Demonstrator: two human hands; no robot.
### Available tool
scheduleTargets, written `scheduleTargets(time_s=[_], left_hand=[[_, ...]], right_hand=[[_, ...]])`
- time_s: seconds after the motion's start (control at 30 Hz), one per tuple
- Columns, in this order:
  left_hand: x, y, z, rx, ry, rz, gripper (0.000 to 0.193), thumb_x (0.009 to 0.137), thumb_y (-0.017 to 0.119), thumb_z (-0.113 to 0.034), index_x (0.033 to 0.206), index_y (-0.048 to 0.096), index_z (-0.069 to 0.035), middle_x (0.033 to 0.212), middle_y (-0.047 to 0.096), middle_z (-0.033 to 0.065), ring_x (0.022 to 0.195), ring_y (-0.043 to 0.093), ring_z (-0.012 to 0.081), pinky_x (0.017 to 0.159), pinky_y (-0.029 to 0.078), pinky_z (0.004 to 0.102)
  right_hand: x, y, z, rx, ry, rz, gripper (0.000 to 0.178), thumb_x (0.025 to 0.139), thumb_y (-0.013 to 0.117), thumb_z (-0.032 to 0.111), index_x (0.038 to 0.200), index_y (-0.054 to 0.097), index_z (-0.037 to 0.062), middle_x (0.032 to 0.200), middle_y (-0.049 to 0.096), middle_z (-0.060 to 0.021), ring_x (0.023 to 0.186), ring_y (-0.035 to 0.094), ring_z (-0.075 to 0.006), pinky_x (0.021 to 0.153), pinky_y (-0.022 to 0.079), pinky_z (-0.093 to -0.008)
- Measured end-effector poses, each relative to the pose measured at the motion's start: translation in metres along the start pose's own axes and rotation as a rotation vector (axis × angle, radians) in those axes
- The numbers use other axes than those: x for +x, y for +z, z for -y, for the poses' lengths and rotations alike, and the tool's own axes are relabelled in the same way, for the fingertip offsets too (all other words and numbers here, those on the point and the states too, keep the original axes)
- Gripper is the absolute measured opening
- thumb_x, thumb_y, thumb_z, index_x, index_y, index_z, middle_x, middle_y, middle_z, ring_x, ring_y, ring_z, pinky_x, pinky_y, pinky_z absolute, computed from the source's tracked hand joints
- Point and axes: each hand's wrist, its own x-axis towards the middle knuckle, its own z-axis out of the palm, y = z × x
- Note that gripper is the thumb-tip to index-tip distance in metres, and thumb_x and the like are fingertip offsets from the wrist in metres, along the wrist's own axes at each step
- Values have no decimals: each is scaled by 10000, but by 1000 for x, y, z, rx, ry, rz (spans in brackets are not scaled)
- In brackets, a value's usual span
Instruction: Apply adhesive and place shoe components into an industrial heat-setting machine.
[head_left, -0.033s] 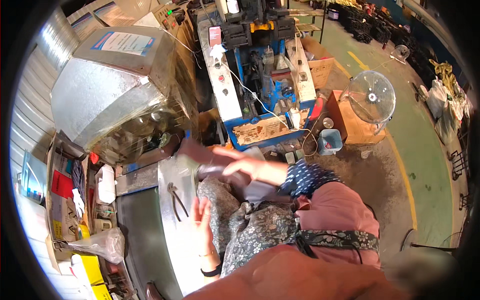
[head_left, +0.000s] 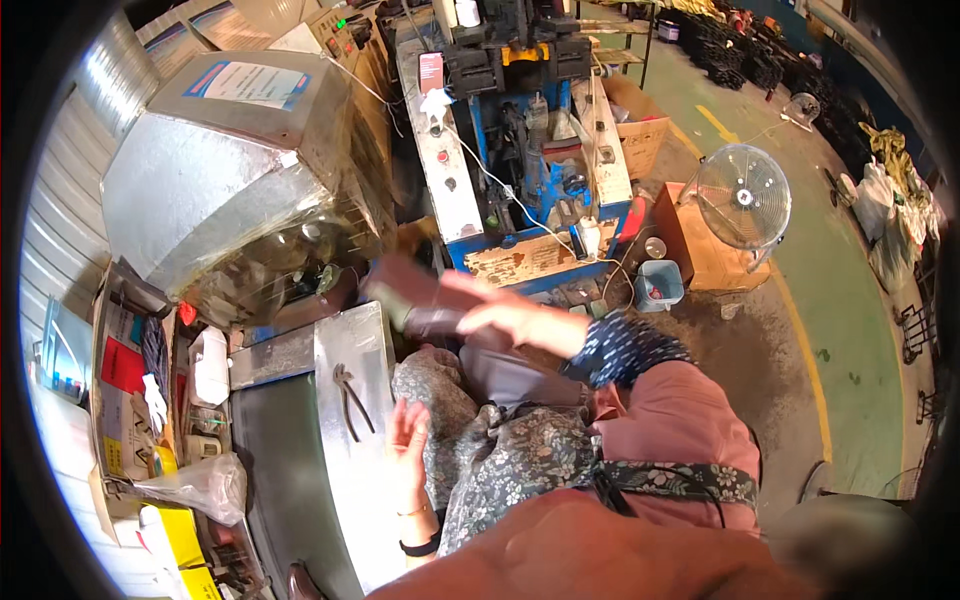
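A dark brown leather shoe (head_left: 425,295), smeared by motion, is held out over my lap by my right hand (head_left: 515,322). The hand's thumb and fingers lie along its near end, and its exact outline cannot be made out. Beneath that hand a smooth grey piece (head_left: 510,380) rests across my lap. My left hand (head_left: 408,440) is open with nothing in it, fingers up and slightly curled, beside the metal ledge (head_left: 345,480). On that ledge lie dark-handled pincers (head_left: 350,400), close to my left fingers but apart from them.
A green conveyor belt (head_left: 285,480) runs at left, with a brown shoe tip (head_left: 302,580) at its near end. Ahead are a metal hood (head_left: 210,170) and a blue machine (head_left: 540,250). To the right stand a blue bucket (head_left: 660,283) and a fan (head_left: 742,195) by a carton.
My right hand and the brown shoe have shifted slightly to the right, uncovering more of the metal ledge's far end. My left hand has barely moved.
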Motion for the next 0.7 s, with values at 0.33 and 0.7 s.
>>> scheduleTargets(time_s=[0.33, 0.7], left_hand=[[-44, -67, 100, -140, -161, -459, 274, 925, 636, -94, 1172, 571, 8, 1030, 674, 123, 876, 641, 164, 843, 522, 283], [-39, -50, 127, 82, -169, -325, 200, 941, 609, -94, 1126, 602, -17, 957, 651, 25, 835, 592, 95, 786, 487, 231]], right_hand=[[62, -206, 173, -1463, -502, -999, 772, 620, 705, 226, 1371, 527, 200, 1481, 361, -241, 1296, 453, -367, 1041, 383, -491], [82, -223, 210, -1704, -91, -1042, 702, 691, 674, 198, 1358, 522, 357, 1507, 380, -80, 1161, 481, -447, 993, 420, -513]])
